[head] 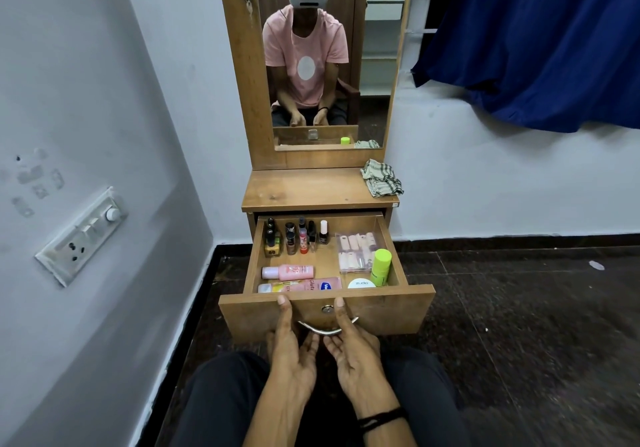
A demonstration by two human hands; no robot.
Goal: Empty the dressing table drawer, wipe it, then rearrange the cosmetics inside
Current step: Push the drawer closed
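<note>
We see drawer (325, 311) open, cosmetics (301, 238) in neat rows, cloth (381, 178) on worktop (304, 188); likely near end. Left hand (292, 349), right hand (353, 346) open, empty, thumbs on drawer front.

My feed is evenly lit and fairly dim, with soft shadows. The wide lens bends the walls (86, 100) at the edges. The drawer (325, 311) reads sharp; the floor (519, 360) smears at lower right.
</note>
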